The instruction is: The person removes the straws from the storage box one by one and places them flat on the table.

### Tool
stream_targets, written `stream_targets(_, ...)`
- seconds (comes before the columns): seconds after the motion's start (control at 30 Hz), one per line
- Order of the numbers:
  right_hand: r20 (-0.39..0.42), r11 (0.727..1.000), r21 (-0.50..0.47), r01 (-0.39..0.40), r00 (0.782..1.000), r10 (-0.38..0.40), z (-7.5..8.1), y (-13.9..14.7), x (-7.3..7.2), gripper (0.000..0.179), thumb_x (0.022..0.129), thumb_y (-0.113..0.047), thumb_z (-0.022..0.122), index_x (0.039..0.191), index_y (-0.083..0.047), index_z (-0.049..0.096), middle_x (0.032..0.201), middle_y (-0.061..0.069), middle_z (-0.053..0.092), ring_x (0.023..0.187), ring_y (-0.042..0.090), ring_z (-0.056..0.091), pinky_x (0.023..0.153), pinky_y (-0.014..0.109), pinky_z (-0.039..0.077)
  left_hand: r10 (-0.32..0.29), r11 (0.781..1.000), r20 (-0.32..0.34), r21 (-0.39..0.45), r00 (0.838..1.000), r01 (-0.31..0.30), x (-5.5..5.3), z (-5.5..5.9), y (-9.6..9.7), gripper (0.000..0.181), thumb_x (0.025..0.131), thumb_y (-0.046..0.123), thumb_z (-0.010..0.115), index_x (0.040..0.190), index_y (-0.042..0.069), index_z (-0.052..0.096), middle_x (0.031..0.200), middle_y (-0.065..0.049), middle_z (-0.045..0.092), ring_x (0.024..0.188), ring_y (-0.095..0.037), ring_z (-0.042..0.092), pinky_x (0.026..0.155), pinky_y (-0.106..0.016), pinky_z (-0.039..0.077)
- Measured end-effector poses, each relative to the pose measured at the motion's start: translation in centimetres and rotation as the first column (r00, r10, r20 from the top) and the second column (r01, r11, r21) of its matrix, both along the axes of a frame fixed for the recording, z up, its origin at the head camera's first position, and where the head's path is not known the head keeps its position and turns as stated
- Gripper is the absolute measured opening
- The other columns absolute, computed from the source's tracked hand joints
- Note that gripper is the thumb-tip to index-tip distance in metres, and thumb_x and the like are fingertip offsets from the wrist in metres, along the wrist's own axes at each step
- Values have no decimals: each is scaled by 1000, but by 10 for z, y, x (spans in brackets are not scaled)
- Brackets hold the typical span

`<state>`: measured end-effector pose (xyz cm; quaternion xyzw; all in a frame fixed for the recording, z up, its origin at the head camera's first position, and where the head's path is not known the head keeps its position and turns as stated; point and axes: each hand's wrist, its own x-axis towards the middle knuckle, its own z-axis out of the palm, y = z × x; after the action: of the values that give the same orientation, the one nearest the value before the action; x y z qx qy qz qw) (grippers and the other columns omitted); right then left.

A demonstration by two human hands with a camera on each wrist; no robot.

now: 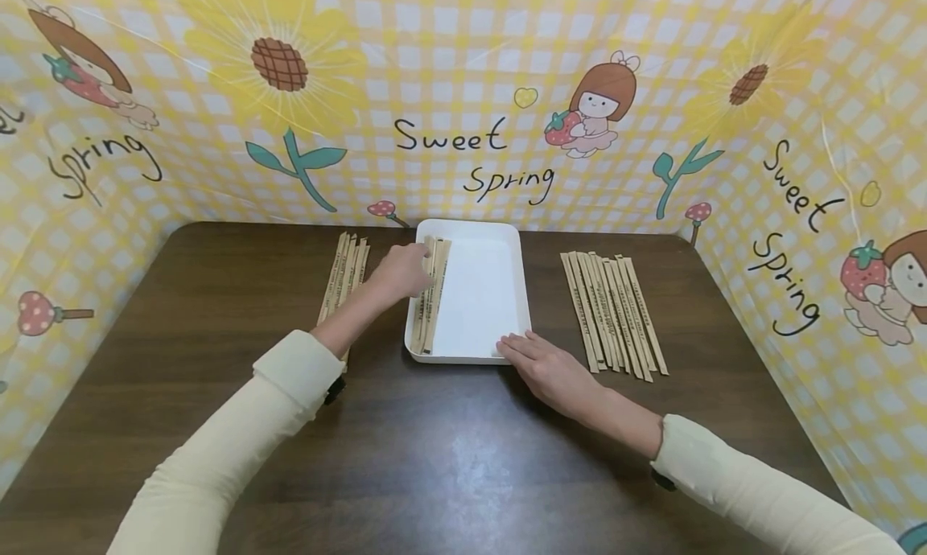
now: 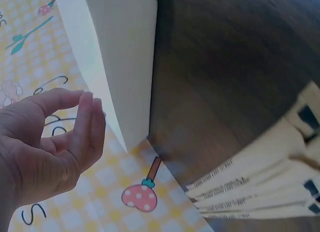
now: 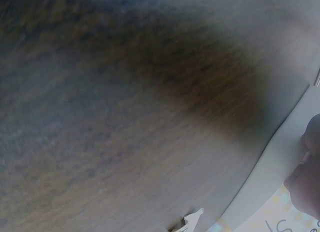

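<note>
A white rectangular tray lies mid-table, with several slim brown paper-wrapped sticks along its left side. My left hand is over the tray's left rim, above these sticks. In the left wrist view, thumb and fingertips of the left hand come together, and nothing shows between them. My right hand rests on the tray's near right corner, its fingers fairly straight across the rim. Only dark parts of the right hand's fingers appear beside the tray wall in the right wrist view.
Left of the tray lies a bundle of wrapped sticks, partly covered by the left forearm. A wider row of wrapped sticks lies to the right. Yellow checked cloth surrounds the dark wooden table at the back and sides.
</note>
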<state>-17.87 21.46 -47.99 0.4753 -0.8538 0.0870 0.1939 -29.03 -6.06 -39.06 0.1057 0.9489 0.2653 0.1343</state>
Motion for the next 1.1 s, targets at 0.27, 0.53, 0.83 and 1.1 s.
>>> stream_targets(0.27,-3,1000,-7,6,1000,-6,-2,0,1,43,83,7,73,125,8,64,124,19,66,118,27,61,104,45,45,-57,998,-4,-24,998,56,-2,-17,21,36,88,7,63,120,-7,58,100,-20,62,69,-23,56,56,-29,45)
stream_targets(0.53,-11,1000,-4,7,1000,-7,-2,0,2,45,81,8,74,125,8,63,124,19,66,118,27,62,104,44,45,-71,994,-15,-90,997,69,-1,-23,34,12,86,2,61,96,-5,60,81,-14,60,60,-20,54,49,-26,42)
stream_targets(0.83,8,1000,-5,11,1000,-11,0,0,2,42,85,6,72,126,7,64,125,18,66,119,27,61,106,44,43,-71,984,-10,-167,997,68,-7,-35,40,5,87,1,60,89,-3,60,74,-13,58,60,-21,56,48,-26,45)
stream_targets(1.1,-7,1000,-6,12,1000,-12,-1,0,1,43,84,6,73,126,7,64,124,19,66,118,27,62,106,44,44,-67,974,-20,-218,998,61,-11,-44,44,5,90,0,57,90,-3,61,71,-11,57,57,-20,56,45,-26,44)
